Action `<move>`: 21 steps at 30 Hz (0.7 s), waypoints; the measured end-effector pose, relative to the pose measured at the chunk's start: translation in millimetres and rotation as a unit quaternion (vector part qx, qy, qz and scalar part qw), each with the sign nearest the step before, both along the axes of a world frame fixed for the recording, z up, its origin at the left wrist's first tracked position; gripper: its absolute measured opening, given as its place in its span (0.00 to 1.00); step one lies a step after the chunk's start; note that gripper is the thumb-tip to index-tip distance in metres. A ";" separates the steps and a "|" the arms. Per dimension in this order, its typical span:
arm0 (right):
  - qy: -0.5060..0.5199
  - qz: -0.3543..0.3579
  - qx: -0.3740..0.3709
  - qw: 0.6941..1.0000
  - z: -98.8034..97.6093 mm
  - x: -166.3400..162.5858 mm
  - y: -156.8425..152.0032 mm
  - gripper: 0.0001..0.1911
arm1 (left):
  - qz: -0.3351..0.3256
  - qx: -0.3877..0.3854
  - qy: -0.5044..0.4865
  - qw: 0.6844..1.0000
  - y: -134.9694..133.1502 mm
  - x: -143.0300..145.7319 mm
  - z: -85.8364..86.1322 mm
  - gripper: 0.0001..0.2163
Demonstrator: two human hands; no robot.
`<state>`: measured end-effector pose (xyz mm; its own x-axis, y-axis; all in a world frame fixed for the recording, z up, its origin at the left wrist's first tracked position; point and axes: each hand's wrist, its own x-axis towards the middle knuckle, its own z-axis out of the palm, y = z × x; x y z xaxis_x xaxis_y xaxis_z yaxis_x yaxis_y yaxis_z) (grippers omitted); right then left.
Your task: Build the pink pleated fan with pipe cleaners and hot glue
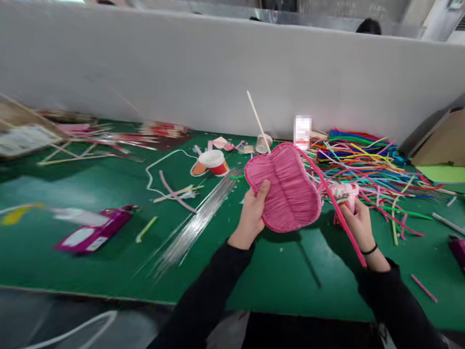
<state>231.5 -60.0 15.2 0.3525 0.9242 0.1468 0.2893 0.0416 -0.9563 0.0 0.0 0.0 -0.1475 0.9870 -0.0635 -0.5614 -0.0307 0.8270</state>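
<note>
My left hand (252, 213) grips a pink pleated panel (286, 191) with a scalloped outline and a centre seam, thumb on its front face. A thin wooden stick (258, 121) juts up from the panel's top edge. From the panel's upper right, a long pink pipe cleaner (336, 206) slants down across the front of my right hand (358, 223). That hand is closed around a pink glue gun (347, 193), its nozzle end towards the panel's right edge. Part of the gun is hidden by the fingers and the pipe cleaner.
Multicoloured pipe cleaners (370, 167) are heaped at the back right. Thin metal wires (196, 223) lie left of my hands, near a paper cup (214, 161) and a white cord (148, 174). A purple packet (98, 230) lies further left. A grey partition (218, 72) borders the green table (247, 286).
</note>
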 end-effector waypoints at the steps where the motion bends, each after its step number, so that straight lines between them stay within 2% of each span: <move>1: 0.001 0.002 0.000 1.000 -0.5 0.4 -0.1 0.15 | 0.000 0.000 0.003 1.000 -0.5 0.5 0.0 0.27; 13: 0.031 0.019 -0.025 0.999 -11.4 4.8 0.3 0.15 | -0.015 -0.001 0.008 1.000 -2.9 2.9 -0.5 0.25; 21: 0.037 0.017 -0.020 0.999 -11.2 4.6 0.3 0.16 | -0.023 -0.012 0.008 1.000 -3.4 3.6 -4.1 0.25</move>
